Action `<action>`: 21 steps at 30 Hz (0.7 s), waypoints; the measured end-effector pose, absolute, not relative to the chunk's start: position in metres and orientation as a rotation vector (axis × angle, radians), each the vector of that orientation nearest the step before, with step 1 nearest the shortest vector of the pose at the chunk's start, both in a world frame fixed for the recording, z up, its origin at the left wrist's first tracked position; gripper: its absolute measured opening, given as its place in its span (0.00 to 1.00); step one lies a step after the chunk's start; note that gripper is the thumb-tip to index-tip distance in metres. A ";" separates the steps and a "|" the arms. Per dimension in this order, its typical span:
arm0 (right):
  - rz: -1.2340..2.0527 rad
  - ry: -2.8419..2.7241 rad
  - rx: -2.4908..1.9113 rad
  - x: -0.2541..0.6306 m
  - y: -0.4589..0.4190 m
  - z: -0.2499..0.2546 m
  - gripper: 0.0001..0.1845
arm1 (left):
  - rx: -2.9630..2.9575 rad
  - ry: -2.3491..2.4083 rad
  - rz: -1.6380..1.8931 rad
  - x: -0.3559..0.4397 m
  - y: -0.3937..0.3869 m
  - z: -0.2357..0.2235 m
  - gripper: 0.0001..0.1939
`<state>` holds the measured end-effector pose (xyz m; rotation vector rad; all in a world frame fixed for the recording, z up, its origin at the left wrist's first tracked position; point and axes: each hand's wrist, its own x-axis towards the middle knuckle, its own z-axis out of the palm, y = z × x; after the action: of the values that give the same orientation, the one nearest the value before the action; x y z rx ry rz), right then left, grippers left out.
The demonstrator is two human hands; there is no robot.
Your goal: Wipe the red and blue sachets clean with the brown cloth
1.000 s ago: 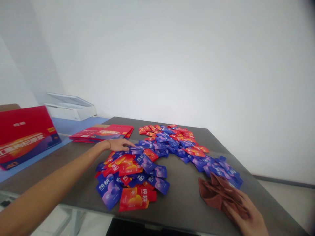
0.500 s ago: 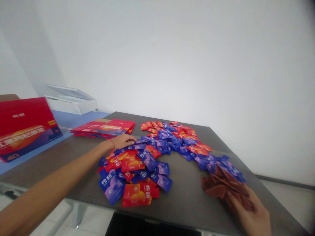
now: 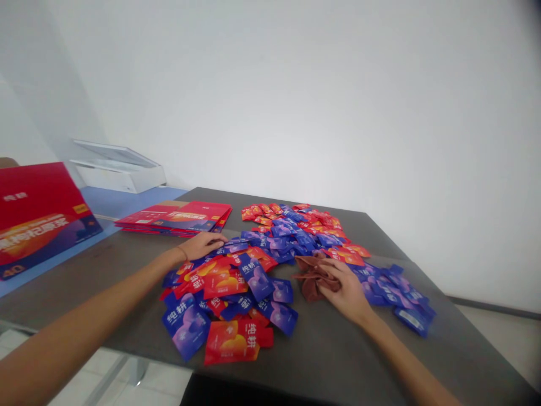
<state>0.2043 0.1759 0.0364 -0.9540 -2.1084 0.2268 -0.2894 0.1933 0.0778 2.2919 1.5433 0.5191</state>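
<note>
While the left hand [image 3: 204, 245] lies open on the sachets [image 3: 250, 275], the right hand [image 3: 344, 286] clutches a brown cloth [image 3: 311, 276].

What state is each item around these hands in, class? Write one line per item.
Left hand: open, fingers resting at the sachets' edge.
Right hand: gripping the cloth.
Brown cloth: bunched up.
Red and blue sachets: scattered, overlapping.
Flat red cartons: stacked flat.
Large red carton: standing tilted.

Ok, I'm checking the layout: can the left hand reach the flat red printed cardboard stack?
Probably yes. The left hand rests beside the red and blue sachets, close in front of the flat red printed cardboard stack, and nothing appears to stand between them.
</note>
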 end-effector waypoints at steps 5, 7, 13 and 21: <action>0.395 -2.245 -0.880 0.202 0.197 0.030 0.21 | 2.243 1.599 0.583 -0.290 0.188 0.071 0.32; 0.474 -2.270 -0.854 0.205 0.200 0.028 0.23 | 2.234 1.615 0.599 -0.291 0.185 0.069 0.31; 0.712 -2.314 -0.781 0.214 0.207 0.034 0.24 | 2.258 1.681 0.697 -0.282 0.178 0.078 0.29; 0.986 -2.233 -0.787 0.226 0.205 0.035 0.19 | 3.073 0.948 0.679 -0.117 0.100 0.102 0.15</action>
<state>0.2257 0.2047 0.0354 -0.7868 -2.2335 0.9858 -0.1172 0.1001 0.1020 3.0733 0.9482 0.6788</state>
